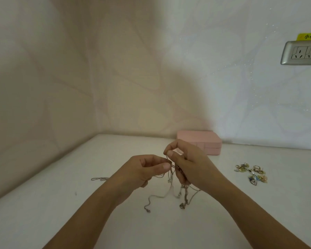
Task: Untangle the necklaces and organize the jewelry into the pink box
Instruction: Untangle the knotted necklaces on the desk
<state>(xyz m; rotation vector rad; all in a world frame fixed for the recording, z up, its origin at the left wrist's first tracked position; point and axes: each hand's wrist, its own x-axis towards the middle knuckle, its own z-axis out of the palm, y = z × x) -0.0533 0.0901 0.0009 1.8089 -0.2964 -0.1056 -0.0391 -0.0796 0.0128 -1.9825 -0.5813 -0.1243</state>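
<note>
A: Where's the box (pixel 199 141)?
B: Pink, at the back of the table (pixel 61 203), against the wall (pixel 115 78). Lid's down, so can't tell what's inside. R hand (pixel 188 166) covers its front left corner.
A: Hands?
B: Close together, mid-frame, just above the table. L hand (pixel 144 169) pinches a strand betw. thumb & forefinger. R hand pinches another bit slightly higher, also thumb & forefinger, w/ the other fingers curled round more strands.
A: And the necklaces (pixel 171 186)?
B: Tangled, hanging betw. the two hands. Loose ends drop to the table below. One ends in a clasp (pixel 148 211) nearest the camera, another in a small pendant-like bit (pixel 182 206) to its right. A chain (pixel 100 179) lies flat on the table, sticking out from behind the L forearm. Can't tell if it joins the tangle.
A: Other jewelry?
B: Earrings (pixel 251 172) in a loose pile on the table, right of the R hand, apart from the box. Gold & silver, some blue.
A: Anything else?
B: Socket (pixel 302 53) on the wall, top right, w/ a yellow label (pixel 310 36) just above it.
</note>
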